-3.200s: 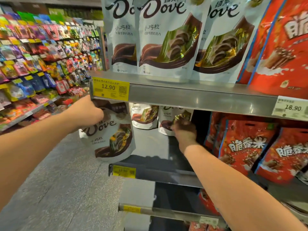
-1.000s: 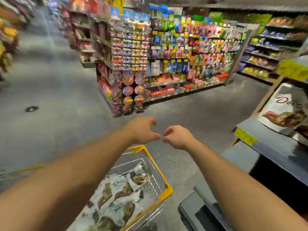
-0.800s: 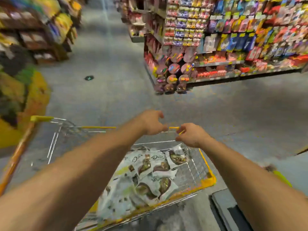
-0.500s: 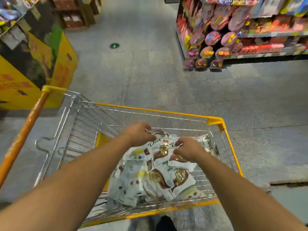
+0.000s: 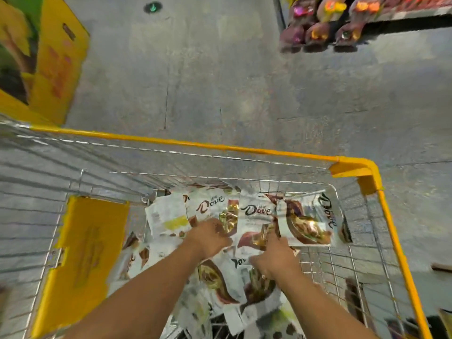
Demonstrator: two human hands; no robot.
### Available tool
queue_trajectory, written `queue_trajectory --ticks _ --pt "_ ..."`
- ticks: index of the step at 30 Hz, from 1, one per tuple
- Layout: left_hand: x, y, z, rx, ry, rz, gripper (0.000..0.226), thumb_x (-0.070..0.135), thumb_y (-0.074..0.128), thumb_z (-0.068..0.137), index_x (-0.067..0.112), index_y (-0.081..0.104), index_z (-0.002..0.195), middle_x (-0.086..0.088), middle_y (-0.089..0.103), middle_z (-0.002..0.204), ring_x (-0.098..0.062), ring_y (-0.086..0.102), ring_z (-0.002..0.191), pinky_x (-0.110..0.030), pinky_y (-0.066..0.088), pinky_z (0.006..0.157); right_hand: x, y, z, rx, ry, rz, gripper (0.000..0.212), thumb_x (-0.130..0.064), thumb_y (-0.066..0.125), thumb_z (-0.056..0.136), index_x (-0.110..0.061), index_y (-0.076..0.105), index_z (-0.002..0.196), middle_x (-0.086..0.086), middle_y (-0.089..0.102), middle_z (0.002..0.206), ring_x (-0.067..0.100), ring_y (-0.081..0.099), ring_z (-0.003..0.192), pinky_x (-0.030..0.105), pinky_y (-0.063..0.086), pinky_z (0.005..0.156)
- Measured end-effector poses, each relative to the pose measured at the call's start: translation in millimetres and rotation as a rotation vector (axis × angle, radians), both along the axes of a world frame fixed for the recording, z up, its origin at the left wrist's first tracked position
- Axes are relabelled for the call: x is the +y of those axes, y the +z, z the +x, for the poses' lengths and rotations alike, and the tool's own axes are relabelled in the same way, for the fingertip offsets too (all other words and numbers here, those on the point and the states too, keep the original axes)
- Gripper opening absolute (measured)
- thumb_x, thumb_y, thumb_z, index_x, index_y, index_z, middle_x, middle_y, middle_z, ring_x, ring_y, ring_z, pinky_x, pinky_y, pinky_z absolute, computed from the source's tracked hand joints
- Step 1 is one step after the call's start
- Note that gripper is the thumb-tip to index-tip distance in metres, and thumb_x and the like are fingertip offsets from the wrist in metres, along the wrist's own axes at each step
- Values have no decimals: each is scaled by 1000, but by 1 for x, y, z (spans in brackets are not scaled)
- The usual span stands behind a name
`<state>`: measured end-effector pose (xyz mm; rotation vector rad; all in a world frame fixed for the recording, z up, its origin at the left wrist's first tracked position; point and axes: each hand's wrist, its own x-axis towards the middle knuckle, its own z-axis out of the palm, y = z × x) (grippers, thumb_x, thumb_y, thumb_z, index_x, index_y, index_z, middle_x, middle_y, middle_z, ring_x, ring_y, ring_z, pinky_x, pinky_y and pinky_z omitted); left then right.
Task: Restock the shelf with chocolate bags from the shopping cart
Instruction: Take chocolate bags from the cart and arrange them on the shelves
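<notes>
A wire shopping cart [image 5: 220, 146] with a yellow rim fills the lower half of the head view. Several white Dove chocolate bags lie in a heap in its basket. My left hand [image 5: 208, 238] reaches down into the heap, and its fingers close on the lower edge of one chocolate bag [image 5: 210, 204]. Just to its right, my right hand [image 5: 274, 258] grips the bottom of a second chocolate bag [image 5: 256, 211]. A third bag [image 5: 308, 218] lies sideways against the cart's right wall. The shelf is out of view.
A yellow flap [image 5: 83, 253] lies in the cart's left part. On the grey floor past the cart stands a yellow display box [image 5: 56, 64] at upper left. The foot of a shelf with colourful round packs [image 5: 318, 30] is at upper right.
I have turned from the shelf to the cart and looked down. Both hands, empty above the cart a second ago, have dropped into the basket onto the chocolate bags.
</notes>
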<state>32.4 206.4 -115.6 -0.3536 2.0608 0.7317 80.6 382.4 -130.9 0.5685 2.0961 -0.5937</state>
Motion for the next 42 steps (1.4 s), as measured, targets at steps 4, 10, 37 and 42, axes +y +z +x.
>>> queue_trajectory --ticks 4,10,37,42 --pt "-13 -48 -17 86 495 -62 70 27 80 71 11 49 133 -10 62 119 -26 61 100 -29 47 78 1 -41 -13 114 83 4 97 -60 67 72 -21 23 150 9 29 151 35 40 132 44 43 106" --pt "-47 -96 -58 278 596 -155 81 26 77 80 19 33 147 -7 45 143 -27 55 117 -31 47 90 -15 -76 -44 324 212 106 102 -81 45 76 -23 17 155 6 22 160 33 31 140 41 31 114" --pt "-79 -120 -76 251 -15 -227 52 39 72 82 30 56 131 0 52 125 -20 55 114 -28 48 96 -93 -90 -87 295 237 235 76 -59 27 98 -20 -1 157 12 2 164 33 11 150 46 22 121" --pt "-88 -129 -69 580 -273 -369 23 46 57 92 43 65 114 8 47 135 -18 38 128 -34 32 111 -106 -91 -93 286 234 282 91 -71 33 90 -15 2 155 15 12 159 34 22 143 46 29 117"
